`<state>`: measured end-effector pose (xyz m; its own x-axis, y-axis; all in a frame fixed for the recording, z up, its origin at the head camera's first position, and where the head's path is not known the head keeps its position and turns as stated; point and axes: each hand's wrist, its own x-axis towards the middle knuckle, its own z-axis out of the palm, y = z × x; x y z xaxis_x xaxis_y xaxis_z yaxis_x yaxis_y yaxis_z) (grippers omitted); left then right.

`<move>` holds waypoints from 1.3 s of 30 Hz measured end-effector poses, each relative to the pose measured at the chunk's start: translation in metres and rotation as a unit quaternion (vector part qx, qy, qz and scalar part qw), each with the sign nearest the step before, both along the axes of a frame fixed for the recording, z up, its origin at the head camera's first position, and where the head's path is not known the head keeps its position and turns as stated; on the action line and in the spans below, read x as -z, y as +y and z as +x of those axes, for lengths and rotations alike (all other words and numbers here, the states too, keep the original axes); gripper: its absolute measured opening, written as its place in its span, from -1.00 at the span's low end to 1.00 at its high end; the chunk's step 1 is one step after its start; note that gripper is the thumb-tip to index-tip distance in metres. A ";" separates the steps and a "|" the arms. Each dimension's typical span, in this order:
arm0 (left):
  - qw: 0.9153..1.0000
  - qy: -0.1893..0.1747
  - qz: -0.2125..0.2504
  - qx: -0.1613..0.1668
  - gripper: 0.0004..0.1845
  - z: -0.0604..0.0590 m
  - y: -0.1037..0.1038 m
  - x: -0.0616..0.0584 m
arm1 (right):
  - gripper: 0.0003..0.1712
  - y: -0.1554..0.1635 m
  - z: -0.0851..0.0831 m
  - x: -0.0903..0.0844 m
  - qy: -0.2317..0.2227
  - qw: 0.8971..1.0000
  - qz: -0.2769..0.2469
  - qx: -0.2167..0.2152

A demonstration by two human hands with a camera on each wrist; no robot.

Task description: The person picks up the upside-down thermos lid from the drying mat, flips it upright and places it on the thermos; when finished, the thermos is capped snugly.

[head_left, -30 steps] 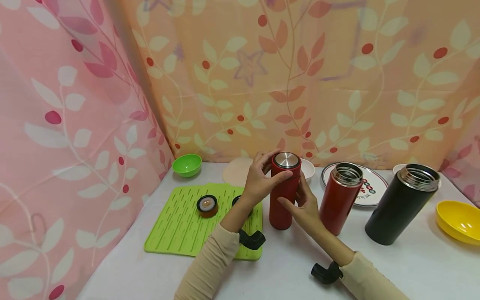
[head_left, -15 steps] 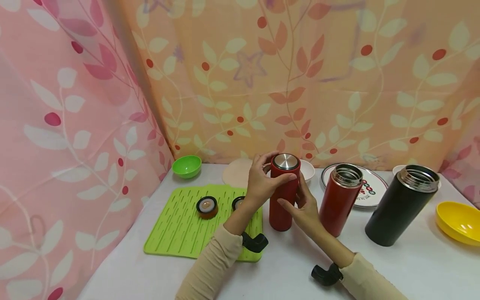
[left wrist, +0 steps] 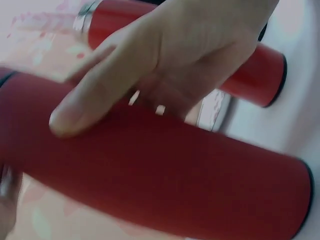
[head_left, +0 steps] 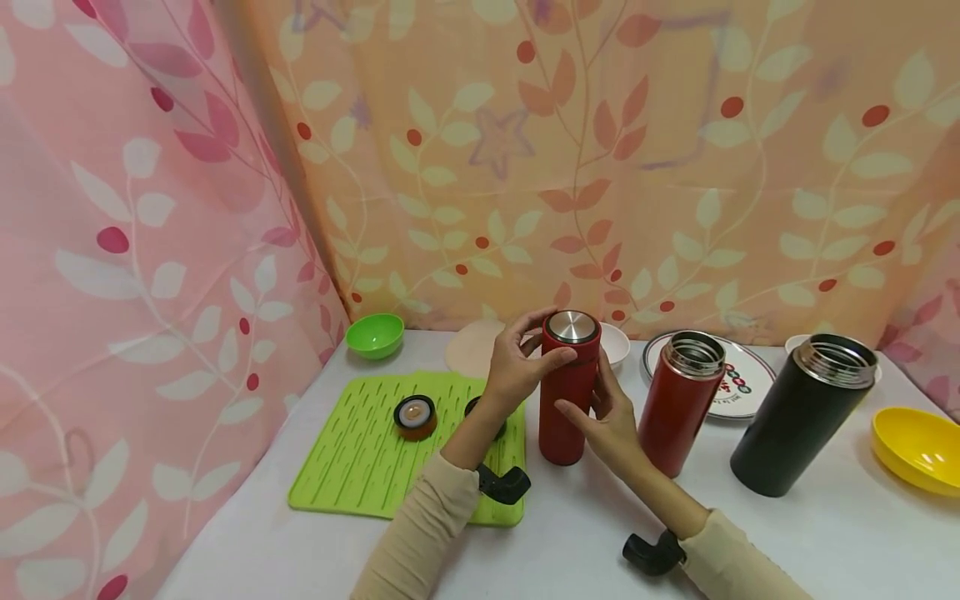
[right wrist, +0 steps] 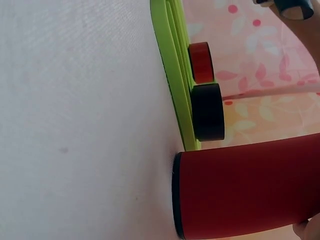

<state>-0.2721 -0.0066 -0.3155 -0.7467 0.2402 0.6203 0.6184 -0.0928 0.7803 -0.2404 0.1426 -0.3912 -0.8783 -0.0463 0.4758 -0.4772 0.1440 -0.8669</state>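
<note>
Red flask (head_left: pixel 567 392) upright; left hand (head_left: pixel 517 362) grips cap, right hand (head_left: pixel 611 417) body.

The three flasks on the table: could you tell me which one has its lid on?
The red flask held in both hands; its steel-topped lid is on, while the other red flask and black flask stand open.

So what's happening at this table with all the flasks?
A person is working on a red flask that stands upright on the white table. The left hand grips its lid at the top, and the right hand steadies the body. Beside it stand a second red flask and a black flask, both without lids. Two loose lids lie on the green mat.
</note>
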 end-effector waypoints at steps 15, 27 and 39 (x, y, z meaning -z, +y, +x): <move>1.000 0.010 -0.023 0.017 -0.42 -0.004 -0.002 -0.004 | 0.05 0.000 0.003 -0.008 0.011 1.000 0.005 0.002; 0.996 -0.003 -0.051 -0.069 -0.32 0.006 0.010 -0.005 | 0.06 0.000 0.000 0.001 0.004 1.000 0.014 0.012; 0.992 0.021 -0.089 0.091 -0.40 -0.001 -0.013 -0.022 | 0.05 -0.005 0.015 -0.021 0.002 0.999 0.026 0.018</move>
